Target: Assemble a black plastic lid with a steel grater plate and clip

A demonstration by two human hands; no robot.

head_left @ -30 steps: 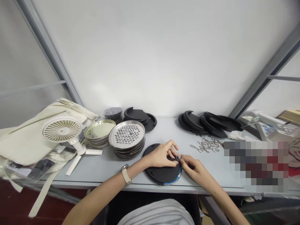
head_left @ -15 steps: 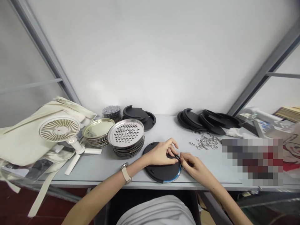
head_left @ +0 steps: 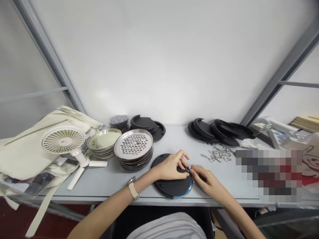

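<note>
A black round disc (head_left: 169, 186) with a blue-edged rim lies flat on the grey table (head_left: 109, 182) in front of me. My left hand (head_left: 171, 165) rests on top of the disc, fingers pinched at its right edge. My right hand (head_left: 203, 177) meets it there, fingers also pinched. Between the two sets of fingertips sits a small metal clip (head_left: 188, 170); which hand grips it is unclear. A watch (head_left: 133, 188) is on my left wrist.
A stack of perforated metal plates (head_left: 134, 145) and a stack of plain metal plates (head_left: 104, 141) stand to the left, beside a white fan (head_left: 63, 142) on cloth bags. Black discs (head_left: 148, 124) and more black discs (head_left: 219, 131) lie at the back. Loose metal hooks (head_left: 219, 153) lie to the right.
Both hands stay pinched at the disc's right edge with only slight finger movement. The view has shifted a little.
</note>
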